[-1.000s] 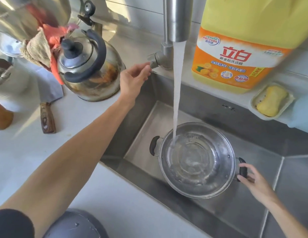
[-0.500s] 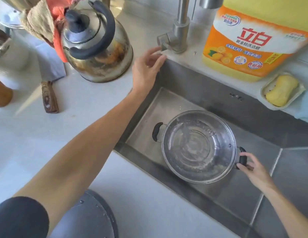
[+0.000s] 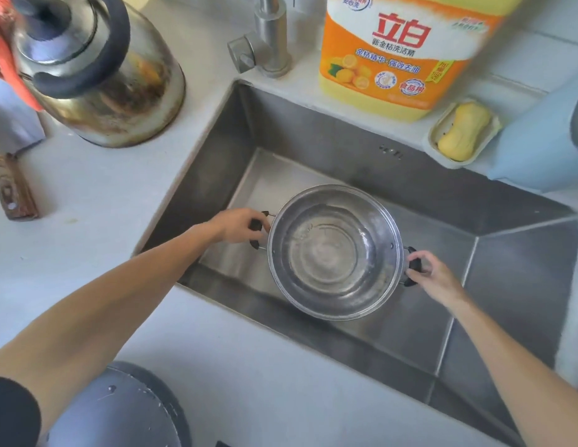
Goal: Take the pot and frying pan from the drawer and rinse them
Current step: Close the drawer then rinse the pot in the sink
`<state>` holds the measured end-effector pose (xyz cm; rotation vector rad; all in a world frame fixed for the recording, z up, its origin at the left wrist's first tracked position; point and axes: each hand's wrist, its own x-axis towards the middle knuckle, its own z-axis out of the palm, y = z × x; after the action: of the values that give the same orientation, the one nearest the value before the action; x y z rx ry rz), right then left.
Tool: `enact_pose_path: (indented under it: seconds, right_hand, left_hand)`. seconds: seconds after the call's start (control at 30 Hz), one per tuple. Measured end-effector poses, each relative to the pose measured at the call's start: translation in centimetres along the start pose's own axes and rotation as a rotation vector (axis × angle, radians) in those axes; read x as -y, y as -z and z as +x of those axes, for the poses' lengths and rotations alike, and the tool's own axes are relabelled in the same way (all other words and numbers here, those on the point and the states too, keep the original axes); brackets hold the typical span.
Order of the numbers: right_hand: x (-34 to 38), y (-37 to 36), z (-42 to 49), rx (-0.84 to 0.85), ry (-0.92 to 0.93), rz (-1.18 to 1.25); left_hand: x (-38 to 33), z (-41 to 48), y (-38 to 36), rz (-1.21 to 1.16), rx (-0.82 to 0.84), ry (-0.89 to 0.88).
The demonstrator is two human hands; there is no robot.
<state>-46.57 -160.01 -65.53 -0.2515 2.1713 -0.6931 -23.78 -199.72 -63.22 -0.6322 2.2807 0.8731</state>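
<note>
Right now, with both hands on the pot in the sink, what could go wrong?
1. The pot has water in it, and the left hand and right hand hold only its small black side handles. If it tips unevenly, water could slosh onto the counter.
2. Wet handles may slip, so the pot could bang down into the sink.
3. The soap dish sits right at the sink's edge. A raised pot might knock it in.

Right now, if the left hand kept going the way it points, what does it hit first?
The pot: the left hand already grips its near black handle, fingers aimed at the steel wall. Nothing lies between.
</note>
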Motion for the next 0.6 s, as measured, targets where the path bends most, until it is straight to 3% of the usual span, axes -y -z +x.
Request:
enact_pose_path:
  seconds: [0.13, 0.27, 0.4, 0.6]
  right_hand:
    - [0.1, 1.4, -1.4, -0.015, -0.003, 0.06]
    - [2.6, 3.8, -3.5, 0.014, 0.05, 0.033]
    - [7.2, 6.9, -4.8, -0.082, 0.184, -0.022]
    - [11.3, 10.3, -6.3, -0.162, 0.377, -0.056]
  left_hand:
    - [-0.4, -1.0, 1.2, -0.226, -0.081, 0.012]
    - [-0.1, -2.9, 1.9, -0.316, 0.017, -0.012]
    - [0.4, -4.7, 1.1, -0.322, 0.073, -0.028]
    - [-1.2, -5.8, 0.4, -0.378, -0.108, -0.095]
